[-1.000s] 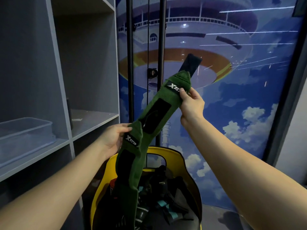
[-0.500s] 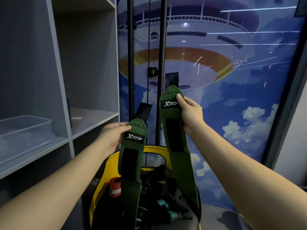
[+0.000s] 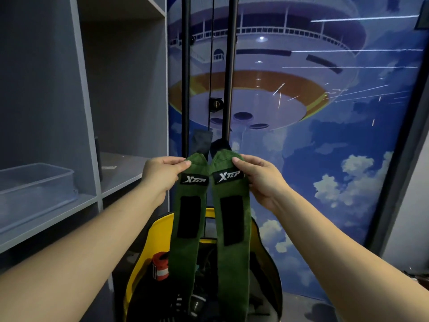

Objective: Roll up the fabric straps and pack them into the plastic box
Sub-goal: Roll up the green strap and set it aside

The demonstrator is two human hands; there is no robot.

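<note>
Two green fabric straps with black patches and white logo labels hang side by side in front of me. My left hand [image 3: 162, 175] pinches the top of the left green strap [image 3: 185, 231]. My right hand [image 3: 260, 177] pinches the top of the right green strap [image 3: 234, 247]. Their lower ends drop into a yellow-rimmed bin [image 3: 139, 259] below and are hidden there. The clear plastic box [image 3: 34, 184] stands on a grey shelf at the left, apart from both hands.
The grey shelf unit [image 3: 88, 112] fills the left side. Two black vertical poles [image 3: 228, 77] rise behind the straps, before a blue mural wall. The bin also holds a red rolled strap [image 3: 160, 268] and dark gear.
My right hand has come down and my left hand has risen, so both strap tops are now level and close together. Before, the straps were held at different heights.
</note>
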